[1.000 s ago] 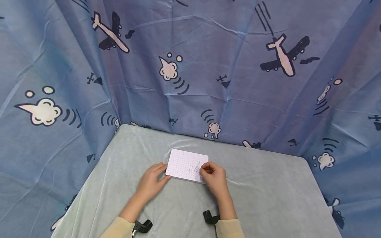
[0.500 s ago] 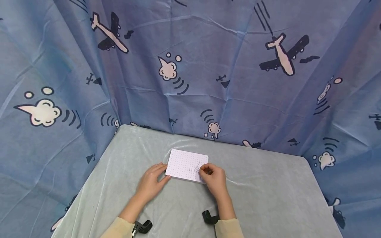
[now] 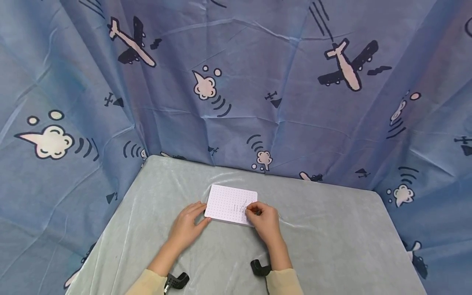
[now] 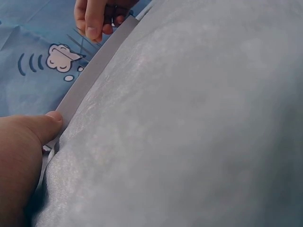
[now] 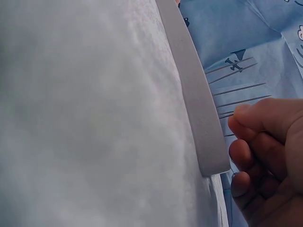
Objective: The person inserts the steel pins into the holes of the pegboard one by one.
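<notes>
A white foam-like block (image 3: 223,198) with a dotted grid on top lies on the cloth-covered table. Several thin needles (image 5: 240,89) stand up from it in its right part. At the left front corner my left hand (image 3: 186,225) steadies the block, fingers along its left side and thumb against its front edge (image 4: 87,78). My right hand (image 3: 267,221) is over the block's right end. In the right wrist view its thumb and index finger pinch a needle (image 5: 227,114) close over the block, beside the standing ones; the other fingers are curled in.
Pale grey-green velvety cloth (image 3: 332,241) covers the table. A blue curtain (image 3: 236,82) printed with planes and clouds hangs behind and around it. Black wrist devices (image 3: 178,281) sit at both cuffs.
My right fingertips have shifted very slightly left over the block, still pinching. My left hand has stayed in place. The head view has tilted slightly.
</notes>
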Demonstrator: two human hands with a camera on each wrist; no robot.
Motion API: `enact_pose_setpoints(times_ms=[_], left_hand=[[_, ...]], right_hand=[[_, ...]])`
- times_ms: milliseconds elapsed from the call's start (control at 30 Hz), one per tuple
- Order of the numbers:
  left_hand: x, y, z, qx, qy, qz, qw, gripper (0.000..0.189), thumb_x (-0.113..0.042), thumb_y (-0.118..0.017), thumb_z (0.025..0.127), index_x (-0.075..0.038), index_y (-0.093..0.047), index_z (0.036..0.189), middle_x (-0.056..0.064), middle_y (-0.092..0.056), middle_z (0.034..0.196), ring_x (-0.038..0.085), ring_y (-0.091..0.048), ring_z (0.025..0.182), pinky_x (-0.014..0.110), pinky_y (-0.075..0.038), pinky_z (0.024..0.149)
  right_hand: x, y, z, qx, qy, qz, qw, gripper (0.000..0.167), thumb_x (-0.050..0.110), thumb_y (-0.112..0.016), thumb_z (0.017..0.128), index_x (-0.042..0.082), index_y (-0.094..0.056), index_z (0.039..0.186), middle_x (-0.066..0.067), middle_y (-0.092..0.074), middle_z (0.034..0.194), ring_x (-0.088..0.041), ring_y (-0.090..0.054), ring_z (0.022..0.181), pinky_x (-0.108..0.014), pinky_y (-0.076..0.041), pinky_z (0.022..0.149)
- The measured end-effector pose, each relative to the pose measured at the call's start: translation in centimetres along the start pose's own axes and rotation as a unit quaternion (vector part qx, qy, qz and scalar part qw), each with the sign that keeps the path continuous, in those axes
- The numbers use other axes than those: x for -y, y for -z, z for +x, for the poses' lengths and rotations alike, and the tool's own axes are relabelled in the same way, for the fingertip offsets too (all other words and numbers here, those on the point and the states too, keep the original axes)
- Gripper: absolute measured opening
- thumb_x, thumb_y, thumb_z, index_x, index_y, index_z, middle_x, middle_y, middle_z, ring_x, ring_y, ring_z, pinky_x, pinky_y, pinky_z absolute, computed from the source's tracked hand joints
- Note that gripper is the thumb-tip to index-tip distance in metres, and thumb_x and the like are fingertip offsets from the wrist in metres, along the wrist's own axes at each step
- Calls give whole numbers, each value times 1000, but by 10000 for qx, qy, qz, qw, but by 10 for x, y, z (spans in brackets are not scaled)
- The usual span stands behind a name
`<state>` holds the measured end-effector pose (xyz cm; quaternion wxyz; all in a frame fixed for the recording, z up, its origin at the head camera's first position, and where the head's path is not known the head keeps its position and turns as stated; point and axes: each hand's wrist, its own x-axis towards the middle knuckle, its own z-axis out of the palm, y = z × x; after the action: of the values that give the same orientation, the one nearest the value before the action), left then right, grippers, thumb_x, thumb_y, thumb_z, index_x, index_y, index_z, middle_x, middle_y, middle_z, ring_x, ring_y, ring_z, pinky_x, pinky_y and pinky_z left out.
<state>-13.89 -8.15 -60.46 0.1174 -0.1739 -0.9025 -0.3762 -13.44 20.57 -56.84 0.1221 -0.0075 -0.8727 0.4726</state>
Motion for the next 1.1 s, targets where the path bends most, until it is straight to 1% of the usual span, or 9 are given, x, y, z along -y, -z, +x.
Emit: enact_pose_setpoints(times_ms=[133, 267, 433, 533, 600, 700, 800, 900, 1100], left_hand=[[-2, 0, 1, -5, 5, -21, 10000, 51, -25, -92, 92, -6, -76, 136, 14, -73, 140, 38, -62, 139, 55, -47, 122], [-3, 1, 1, 23, 20, -23, 10000, 50, -25, -92, 92, -6, -77, 136, 14, -73, 140, 38, -62, 139, 55, -48, 122], [-3, 1, 1, -3, -25, 18, 10000, 50, -25, -92, 92, -5, -77, 135, 13, -74, 139, 38, -63, 139, 55, -48, 121], [-2, 1, 1, -10, -21, 34, 10000, 50, -25, -92, 91, -6, -77, 135, 13, -74, 139, 38, -63, 139, 55, -48, 122], [-2, 0, 1, 4, -18, 47, 10000, 50, -25, -92, 91, -6, -77, 135, 12, -74, 139, 38, -62, 139, 55, -48, 122], [-1, 0, 1, 26, -14, 42, 10000, 50, -26, -92, 92, -6, -77, 136, 12, -73, 140, 37, -62, 140, 54, -47, 122], [-2, 0, 1, 20, -14, 32, 10000, 50, -26, -92, 92, -6, -77, 136, 12, -73, 139, 38, -62, 140, 55, -47, 122], [-1, -1, 1, 2, -24, 34, 10000, 50, -26, -92, 92, -6, -77, 136, 13, -73, 139, 38, -62, 140, 55, -47, 122], [0, -2, 0, -46, -40, 38, 10000, 51, -25, -92, 91, -6, -77, 135, 14, -73, 139, 38, -62, 139, 55, -48, 121]], right_hand=[[-1, 3, 0, 44, -64, -17, 10000, 7, 6, -88, 88, 7, -82, 90, 3, -75, 82, -13, -65, 74, -24, -54, 65], [-3, 11, -1, 40, -194, -79, 9998, 8, 5, -89, 89, 8, -82, 91, 2, -76, 84, -15, -66, 77, -24, -54, 65], [-10, 25, 1, -69, -249, -399, 9989, 9, 4, -89, 89, 9, -82, 93, 0, -76, 85, -17, -67, 80, -27, -55, 69], [-16, 32, 2, -187, -352, -651, 9971, 10, 4, -88, 89, 8, -82, 96, 0, -76, 86, -18, -68, 82, -31, -57, 71], [-21, 36, 2, -269, -445, -801, 9954, 11, 4, -88, 89, 7, -82, 98, -2, -76, 88, -20, -69, 83, -35, -59, 74], [-29, 41, 2, -345, -524, -990, 9931, 13, 5, -88, 90, 5, -81, 102, -5, -78, 95, -23, -70, 89, -42, -60, 80], [-35, 47, 1, -389, -490, -1080, 9922, 16, 5, -87, 91, 3, -81, 106, -11, -78, 103, -29, -72, 97, -48, -61, 88], [-39, 52, 0, -406, -511, -1129, 9915, 19, 5, -85, 92, 2, -81, 110, -13, -78, 109, -32, -72, 102, -51, -60, 92], [-45, 60, -3, -397, -528, -1209, 9905, 23, 3, -84, 92, 0, -80, 115, -14, -77, 110, -33, -71, 102, -51, -60, 92]])
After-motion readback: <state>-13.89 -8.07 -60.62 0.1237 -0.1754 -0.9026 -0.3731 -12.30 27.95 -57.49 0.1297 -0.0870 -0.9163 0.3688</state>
